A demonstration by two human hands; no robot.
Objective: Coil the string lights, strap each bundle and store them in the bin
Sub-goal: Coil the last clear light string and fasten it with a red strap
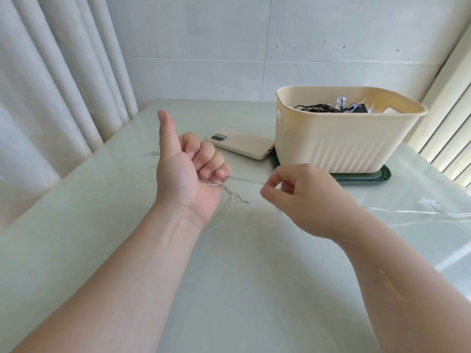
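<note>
My left hand (pixel 190 169) is raised palm toward me, thumb up, fingers curled round several loops of thin silver wire string lights (pixel 224 200) that hang below the palm. A short stretch of the wire runs right to my right hand (pixel 293 192), which pinches it between thumb and fingertips. The rest of the wire (pixel 420 212) trails off to the right across the table. The cream bin (pixel 339 138) stands at the back right, with dark-wired string lights (pixel 316 107) and clear bulbs inside.
The bin sits on a dark green lid or tray (pixel 367 178). A phone in a beige case (pixel 242 146) lies face down left of the bin. White curtains hang on the left, blinds on the right, a tiled wall behind the pale table (pixel 229 276).
</note>
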